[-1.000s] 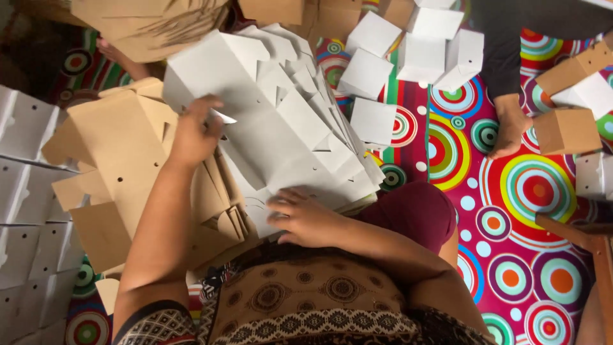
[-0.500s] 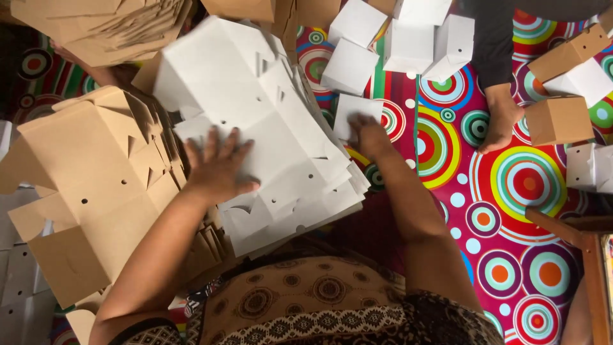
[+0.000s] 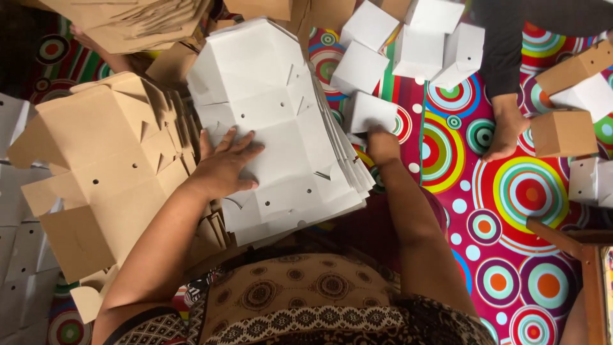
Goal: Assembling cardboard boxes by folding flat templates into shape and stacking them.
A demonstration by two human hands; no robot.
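The left hand (image 3: 223,167) lay spread flat on the stack of white box blanks (image 3: 281,128) — light, thin, slippery card, best pinched at an edge — while the right hand (image 3: 382,144) closed on a folded white box (image 3: 372,110).

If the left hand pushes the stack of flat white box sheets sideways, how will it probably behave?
The white sheet stack would probably fan out rather than move as one, since its right edges already lie staggered. Single sheets look thin and creased, so likely light and floppy. The left hand lying flat on top may steady it.

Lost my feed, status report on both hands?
Left hand flat on stack of white die-cut cardboard sheets. Right hand gripping folded white box. Nothing in the way.
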